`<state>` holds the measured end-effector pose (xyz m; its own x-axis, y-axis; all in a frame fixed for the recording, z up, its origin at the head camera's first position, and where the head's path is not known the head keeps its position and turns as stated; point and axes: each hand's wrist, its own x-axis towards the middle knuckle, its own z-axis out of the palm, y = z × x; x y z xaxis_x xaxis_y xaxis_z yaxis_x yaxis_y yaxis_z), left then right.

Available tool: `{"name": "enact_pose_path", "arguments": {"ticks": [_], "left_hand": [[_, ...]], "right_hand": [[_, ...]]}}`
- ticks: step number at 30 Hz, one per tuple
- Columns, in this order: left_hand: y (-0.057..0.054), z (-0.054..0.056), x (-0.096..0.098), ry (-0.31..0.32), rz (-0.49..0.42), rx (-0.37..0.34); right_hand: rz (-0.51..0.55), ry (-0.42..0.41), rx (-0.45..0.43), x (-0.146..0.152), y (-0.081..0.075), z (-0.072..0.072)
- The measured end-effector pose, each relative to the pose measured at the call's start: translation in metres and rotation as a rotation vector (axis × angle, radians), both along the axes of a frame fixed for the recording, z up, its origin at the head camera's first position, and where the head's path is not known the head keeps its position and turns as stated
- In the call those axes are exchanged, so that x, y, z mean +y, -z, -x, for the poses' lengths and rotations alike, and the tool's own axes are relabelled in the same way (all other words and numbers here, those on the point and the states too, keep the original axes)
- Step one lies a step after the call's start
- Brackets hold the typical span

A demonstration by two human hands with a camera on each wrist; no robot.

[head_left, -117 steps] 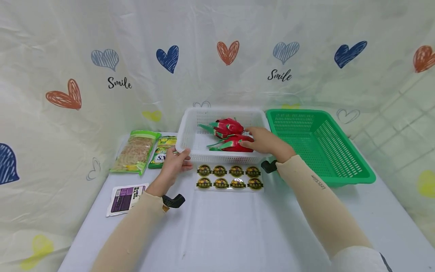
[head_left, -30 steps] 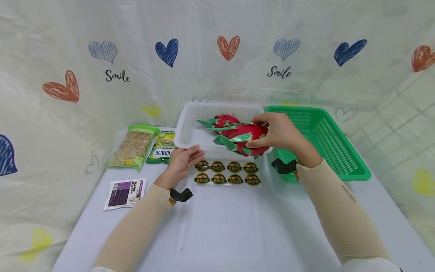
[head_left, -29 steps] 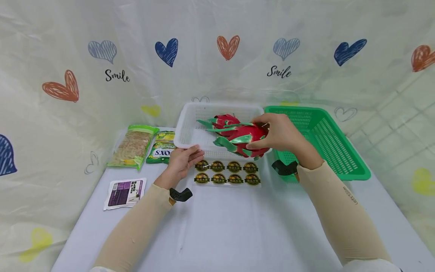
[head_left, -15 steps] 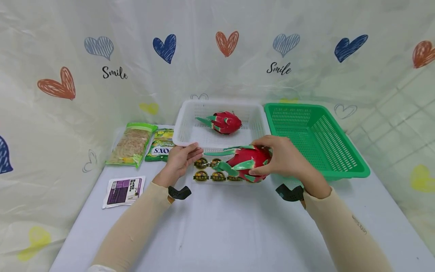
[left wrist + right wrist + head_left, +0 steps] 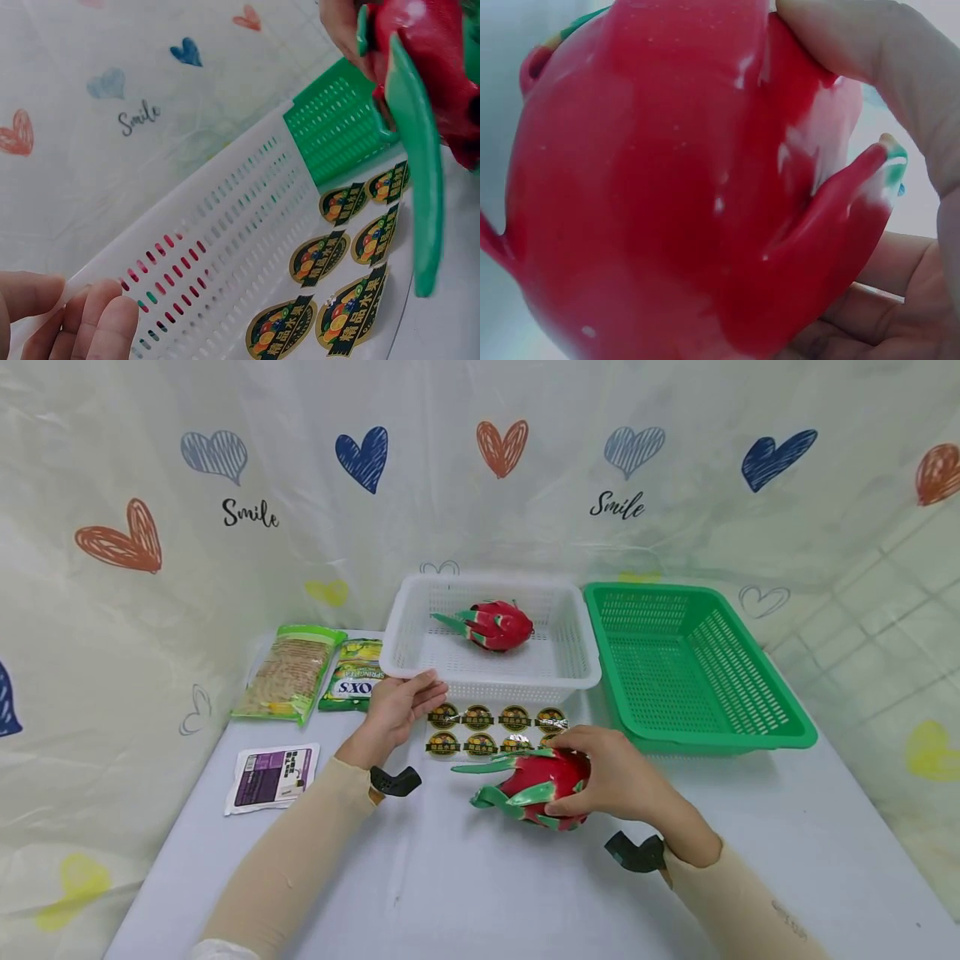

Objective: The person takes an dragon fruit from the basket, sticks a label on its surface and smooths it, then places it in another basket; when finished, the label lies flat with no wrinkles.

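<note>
My right hand [image 5: 622, 777] grips a red dragon fruit [image 5: 546, 783] with green, leaf-like scales, above the table in front of the sticker sheet [image 5: 480, 731]. In the right wrist view the thumb and fingers wrap the glossy fruit [image 5: 667, 180]. A second dragon fruit [image 5: 501, 625] lies in the white basket [image 5: 517, 688]. My left hand [image 5: 392, 714] holds that basket's front left corner, its thumb on the rim and the fingers against the outside wall. The left wrist view shows these fingers [image 5: 109, 319] close to the slotted wall.
A green basket [image 5: 720, 745] stands right of the white one. To the left lie a bag of brown strips [image 5: 288, 675], a green-yellow FOX'S packet [image 5: 354, 677] and a purple-white sachet [image 5: 272, 778]. A curtain printed with hearts [image 5: 502, 448] hangs behind the table.
My right hand has lifted one dragon fruit out of the white basket and brought it towards me, past the sticker sheet. The left hand has stayed at the basket's corner.
</note>
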<state>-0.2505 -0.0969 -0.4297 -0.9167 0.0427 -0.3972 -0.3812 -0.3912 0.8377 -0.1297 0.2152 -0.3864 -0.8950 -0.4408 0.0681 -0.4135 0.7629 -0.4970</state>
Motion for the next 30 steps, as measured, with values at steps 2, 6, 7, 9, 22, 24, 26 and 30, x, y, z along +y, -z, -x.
{"name": "enact_pose_path", "arguments": {"ticks": [2, 6, 7, 9, 22, 24, 26, 30], "left_hand": [[0.000, 0.000, 0.000, -0.001, -0.001, -0.002], [0.000, 0.000, 0.000, 0.000, -0.001, -0.007], [0.000, 0.000, 0.000, 0.000, 0.000, -0.007], [0.000, 0.000, 0.000, 0.002, -0.001, -0.009], [0.000, 0.001, -0.001, 0.003, -0.024, -0.013], [0.000, 0.002, -0.001, 0.002, -0.027, -0.013], [0.000, 0.001, -0.001, 0.002, -0.026, -0.013], [0.000, 0.001, -0.001, 0.002, -0.022, -0.010]], "right_hand": [[-0.027, -0.003, 0.003, -0.002, 0.005, -0.004], [-0.054, -0.011, 0.021, -0.007, 0.012, -0.010], [-0.058, -0.009, 0.028, -0.009, 0.014, -0.012], [-0.060, 0.001, 0.035, -0.011, 0.016, -0.014], [-0.040, 0.066, 0.044, -0.030, 0.022, -0.024], [-0.046, 0.068, 0.053, -0.033, 0.023, -0.026], [-0.051, 0.070, 0.052, -0.034, 0.023, -0.028], [-0.054, 0.072, 0.053, -0.036, 0.024, -0.031]]}}
